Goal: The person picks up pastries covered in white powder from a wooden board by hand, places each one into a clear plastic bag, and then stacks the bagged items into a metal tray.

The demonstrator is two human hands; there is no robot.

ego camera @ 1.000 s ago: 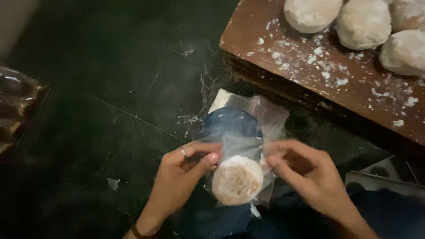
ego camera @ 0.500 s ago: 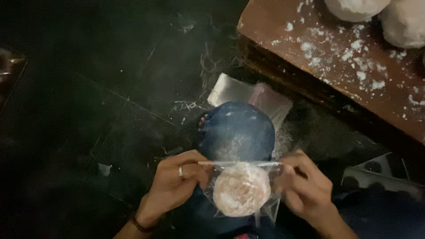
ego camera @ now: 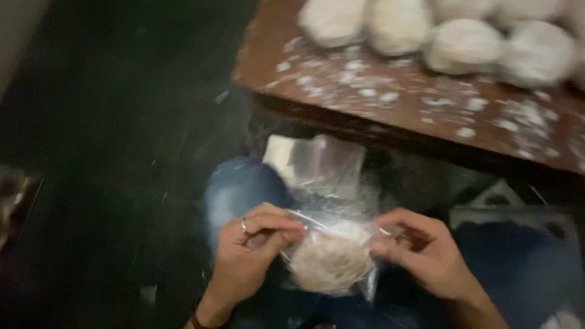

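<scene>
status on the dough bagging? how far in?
Done: one flat dough round sits inside the clear bag. In hand: left hand and right hand pinch the bag's top edge on either side; whether it is sealed is too blurred to tell. Left: several unbagged dough balls on the floured wooden board.

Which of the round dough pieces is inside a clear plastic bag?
The flat dough disc held between the left hand and right hand; the dough balls on the floured wooden board lie bare.
</scene>
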